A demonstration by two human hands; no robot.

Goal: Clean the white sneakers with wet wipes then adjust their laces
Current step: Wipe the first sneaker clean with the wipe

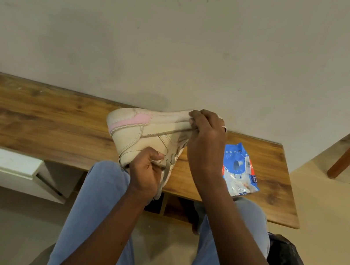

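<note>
White-and-pink leather sneaker (146,132) is probably handling light, stiff-soled. Left hand (145,171) is pinching its collar; beyond that grip, right hand (204,142) is clasping the toe.

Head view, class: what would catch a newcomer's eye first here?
A white sneaker with a pink heel patch, held on its side over the wooden table at centre. The left hand grips its collar by the laces while the right hand curls round its toe end. A blue wipes pack lies on the table just right of the hands.
</note>
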